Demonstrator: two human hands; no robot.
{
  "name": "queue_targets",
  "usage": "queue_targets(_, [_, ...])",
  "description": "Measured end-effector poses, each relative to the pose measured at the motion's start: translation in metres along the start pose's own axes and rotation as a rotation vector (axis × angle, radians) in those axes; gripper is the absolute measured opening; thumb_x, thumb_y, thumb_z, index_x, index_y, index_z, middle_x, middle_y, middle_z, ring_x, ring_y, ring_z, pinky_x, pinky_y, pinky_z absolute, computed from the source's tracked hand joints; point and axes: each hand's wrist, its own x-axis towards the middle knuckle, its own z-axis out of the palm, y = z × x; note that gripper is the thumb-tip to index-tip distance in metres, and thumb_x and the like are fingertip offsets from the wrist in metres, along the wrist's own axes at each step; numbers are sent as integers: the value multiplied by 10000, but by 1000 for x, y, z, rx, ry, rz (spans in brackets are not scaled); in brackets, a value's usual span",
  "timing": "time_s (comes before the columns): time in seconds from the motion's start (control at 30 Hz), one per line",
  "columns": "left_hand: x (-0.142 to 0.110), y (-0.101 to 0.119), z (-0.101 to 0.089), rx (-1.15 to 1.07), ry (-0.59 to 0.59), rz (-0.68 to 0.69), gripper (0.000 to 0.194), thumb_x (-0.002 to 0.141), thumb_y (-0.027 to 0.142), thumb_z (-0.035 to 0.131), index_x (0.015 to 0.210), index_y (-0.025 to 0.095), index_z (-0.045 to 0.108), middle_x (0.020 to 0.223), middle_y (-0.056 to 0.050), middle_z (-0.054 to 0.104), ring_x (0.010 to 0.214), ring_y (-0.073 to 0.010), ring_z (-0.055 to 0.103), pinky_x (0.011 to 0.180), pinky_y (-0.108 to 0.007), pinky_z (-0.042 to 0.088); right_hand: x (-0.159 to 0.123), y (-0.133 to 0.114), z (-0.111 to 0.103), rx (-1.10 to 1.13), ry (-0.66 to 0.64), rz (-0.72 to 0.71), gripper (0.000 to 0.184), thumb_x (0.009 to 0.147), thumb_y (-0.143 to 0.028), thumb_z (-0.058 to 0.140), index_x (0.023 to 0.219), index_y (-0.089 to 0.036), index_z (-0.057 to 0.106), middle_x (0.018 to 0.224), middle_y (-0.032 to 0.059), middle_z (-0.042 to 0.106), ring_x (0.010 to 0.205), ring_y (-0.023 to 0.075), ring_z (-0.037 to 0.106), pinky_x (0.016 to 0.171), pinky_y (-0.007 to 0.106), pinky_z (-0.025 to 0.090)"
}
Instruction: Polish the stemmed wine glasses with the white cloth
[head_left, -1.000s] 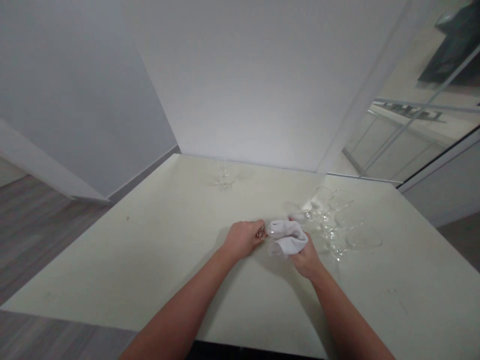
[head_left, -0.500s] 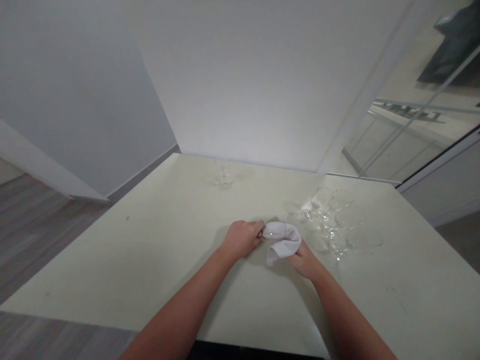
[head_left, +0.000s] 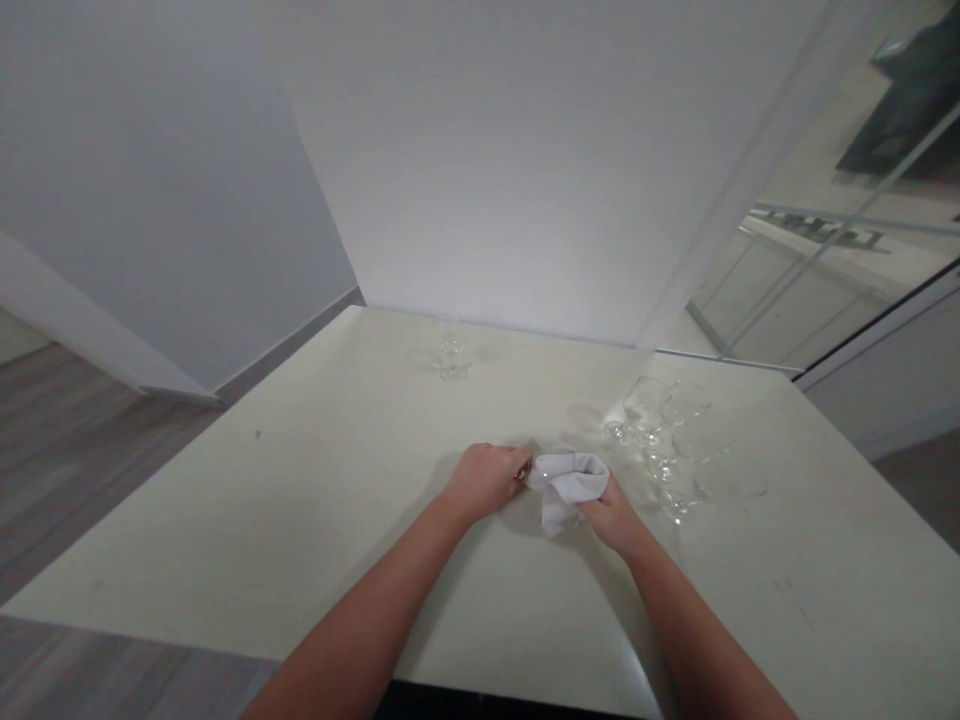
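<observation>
My left hand is closed round the stem end of a stemmed glass, which lies sideways with its bowl toward the right. A white cloth covers most of the bowl, and one end of it hangs below. My right hand is closed on the cloth at the bowl's right side; its fingers are mostly hidden behind the fabric. Both hands are low over the pale table.
To the right of my hands several clear stemmed glasses stand close together. One more glass stands near the back edge by the white wall. A glass-paned door is at the back right.
The cloth has shifted round the glass bowl and now bunches more over it, with its hanging end nearer the middle. My right hand has turned slightly; my left hand stays nearly in place.
</observation>
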Motion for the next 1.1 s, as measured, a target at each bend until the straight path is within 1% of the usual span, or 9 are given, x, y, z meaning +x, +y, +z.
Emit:
queue_targets(0.13, [0, 3, 1, -24, -20, 6, 129, 861, 278, 553, 968, 251, 619, 909, -38, 738, 823, -231, 699, 640, -276, 436, 2, 6, -1, -8, 122, 7, 242, 741, -334, 704, 892, -145, 707, 791, 62, 725, 675, 150, 635, 618, 243, 520])
queue_targets(0.27, [1, 6, 0, -59, -13, -16, 125, 870, 290, 533, 946, 247, 624, 902, -40, 732, 830, -220, 691, 659, -270, 439, 2, 11, 0, -55, 255, 5, 179, 717, -268, 697, 846, -143, 707, 762, 54, 725, 668, 164, 641, 594, 248, 520])
queue_targets(0.47, [0, 10, -4, -116, -30, -63, 154, 864, 345, 549, 952, 254, 636, 895, -31, 731, 845, -219, 686, 676, -263, 441, 1, 13, -1, -124, 324, -54, 163, 755, -265, 678, 843, -136, 725, 777, 67, 732, 726, 200, 677, 651, 294, 556])
queue_targets(0.63, [1, 7, -2, -131, 5, -40, 172, 874, 368, 532, 950, 260, 643, 892, -26, 733, 823, -222, 688, 649, -267, 434, -1, 17, 3, -98, 370, -79, 185, 756, -270, 696, 884, -143, 740, 820, 75, 741, 744, 206, 681, 661, 303, 559])
queue_targets(0.7, [1, 5, -2, -116, 6, -41, 154, 861, 343, 538, 935, 260, 646, 873, -26, 733, 810, -225, 688, 637, -268, 430, 0, 17, 6, -71, 332, -78, 204, 769, -298, 695, 902, -151, 740, 836, 78, 738, 746, 201, 675, 663, 304, 556])
queue_targets(0.83, [2, 0, -2, -61, -1, -58, 134, 815, 266, 557, 908, 259, 653, 868, -35, 736, 823, -234, 692, 642, -275, 433, 2, 13, 13, -12, 154, -78, 275, 821, -364, 661, 1003, -166, 721, 925, 88, 714, 817, 187, 661, 763, 324, 552])
queue_targets(0.87, [3, -1, -2, -51, -6, -64, 138, 811, 256, 555, 907, 259, 654, 871, -37, 736, 826, -235, 693, 646, -278, 437, 3, 12, 14, 0, 118, -69, 295, 828, -375, 655, 1028, -165, 711, 937, 92, 705, 821, 185, 657, 759, 324, 553])
queue_targets(1.0, [3, -2, -4, -39, -36, -77, 149, 817, 251, 543, 916, 257, 654, 889, -45, 738, 847, -233, 695, 670, -282, 451, 4, 10, 18, 76, 13, 14, 386, 839, -390, 642, 1138, -146, 650, 875, 92, 681, 735, 176, 643, 595, 286, 545])
queue_targets(1.1, [3, 0, -5, -49, -40, -75, 149, 817, 261, 551, 925, 254, 654, 895, -50, 738, 857, -235, 695, 684, -286, 460, 4, 8, 18, 59, 25, 7, 376, 829, -369, 655, 1132, -147, 649, 865, 84, 681, 709, 164, 633, 598, 281, 542])
